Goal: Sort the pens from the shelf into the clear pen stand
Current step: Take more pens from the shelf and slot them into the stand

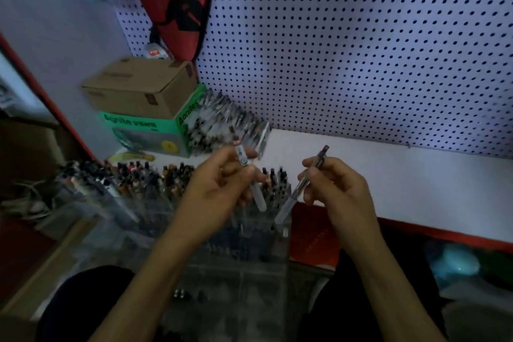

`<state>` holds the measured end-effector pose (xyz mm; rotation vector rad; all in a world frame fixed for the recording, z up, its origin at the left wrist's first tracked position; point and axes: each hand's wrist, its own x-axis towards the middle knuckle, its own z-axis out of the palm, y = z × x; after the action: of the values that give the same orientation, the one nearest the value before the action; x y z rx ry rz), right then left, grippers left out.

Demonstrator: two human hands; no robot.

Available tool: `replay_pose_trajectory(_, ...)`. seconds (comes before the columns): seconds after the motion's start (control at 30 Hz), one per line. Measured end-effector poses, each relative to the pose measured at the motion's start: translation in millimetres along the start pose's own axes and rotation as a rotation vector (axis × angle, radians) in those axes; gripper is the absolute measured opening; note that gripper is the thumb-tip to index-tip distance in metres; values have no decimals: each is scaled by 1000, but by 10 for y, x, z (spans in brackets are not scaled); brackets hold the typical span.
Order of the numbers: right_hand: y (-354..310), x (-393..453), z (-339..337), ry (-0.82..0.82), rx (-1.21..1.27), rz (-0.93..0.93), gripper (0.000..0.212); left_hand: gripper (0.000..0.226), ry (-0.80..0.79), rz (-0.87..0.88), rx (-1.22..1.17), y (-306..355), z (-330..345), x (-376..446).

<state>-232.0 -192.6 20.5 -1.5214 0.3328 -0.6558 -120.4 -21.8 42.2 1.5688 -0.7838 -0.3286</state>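
Observation:
My left hand [222, 191] grips a clear pen with a white label [256, 197], its tip pointing down. My right hand [336, 189] pinches a second clear pen with a dark clip [323, 157], tilted with its cap end down-left. Both hands hover above the clear pen stand [227, 253], which sits on my lap and holds several dark-capped pens [155, 178]. On the white shelf [388, 175] behind lies a clear tray of more pens [222, 122]. The picture is dim and blurred.
A green box [144, 133] with a brown cardboard box [141, 86] on top stands at the shelf's left end. A white pegboard [361, 36] backs the shelf, and a red bag [172, 0] hangs on it. A red booklet [313, 239] lies beside the stand.

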Motion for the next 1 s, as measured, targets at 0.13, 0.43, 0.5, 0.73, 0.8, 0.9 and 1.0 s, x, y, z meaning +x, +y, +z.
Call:
replay_pose_trajectory(0.13,190,-250,22,-4,-204,-89,7,22,37,-50,-16,-349,50,-352)
replay_pose_trajectory(0.43,533,-407,122,-103,-629,-333,22,27,-41,-140,259,-892,157,-516)
replay_pose_trajectory(0.5,554,-402,126,-121,-651,-328,21,29,-32,-138,258,-914,168,-514)
replay_pose_trajectory(0.73,462,-379,96,-81,-570,-234,17,27,52,-23,295,-709,32,-515)
replay_pose_trajectory(0.8,371,-340,82,-61,-512,-193,16,23,63,-2,246,-562,-45,-484)
replay_pose_trajectory(0.9,225,-227,78,-79,-455,-160,13,19,39,22,222,-331,-135,-362)
replay_pose_trajectory(1.0,91,-37,96,-87,-452,-184,12,17,-25,61,212,-71,-204,-150)
